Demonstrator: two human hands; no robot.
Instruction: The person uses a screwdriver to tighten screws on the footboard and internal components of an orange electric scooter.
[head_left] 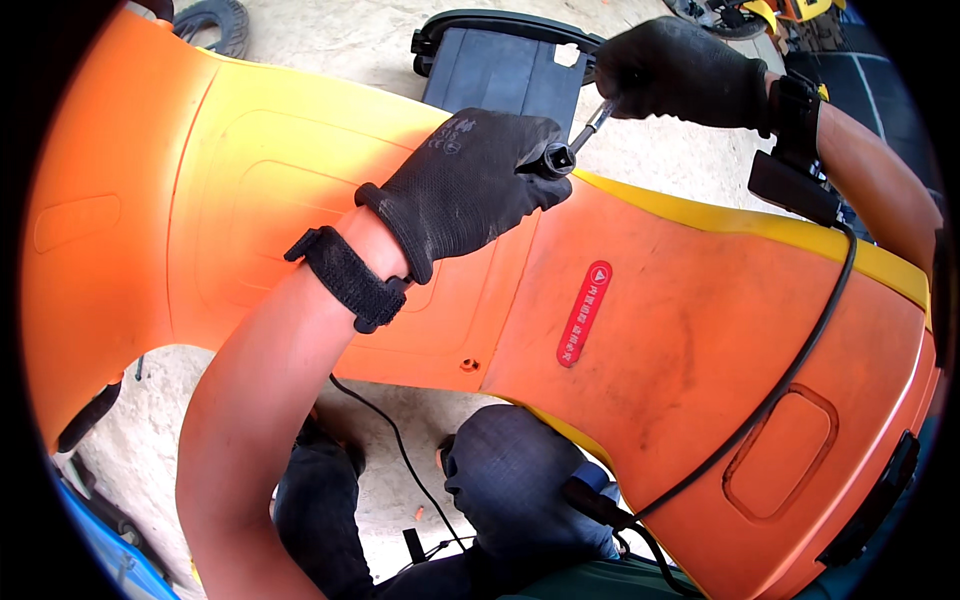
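Observation:
My left hand (465,190), in a black work glove, is closed around a tool with a dark round end (556,160) poking out beside the thumb. It is above the orange and yellow vehicle body panel (640,300). Farther right and higher, my right hand (680,75), gloved too, is closed at the upper end of a thin metal shaft (592,128). The shaft slants down toward the left hand's tool. Whether the two are one piece I cannot tell. Most of the tool is hidden by the gloves.
A dark grey plastic panel (490,75) with a black rim stands beyond the orange body. A black cable (775,395) crosses the body's right side. My knee (525,470) is close to its near edge. A tyre (215,25) lies at the far left.

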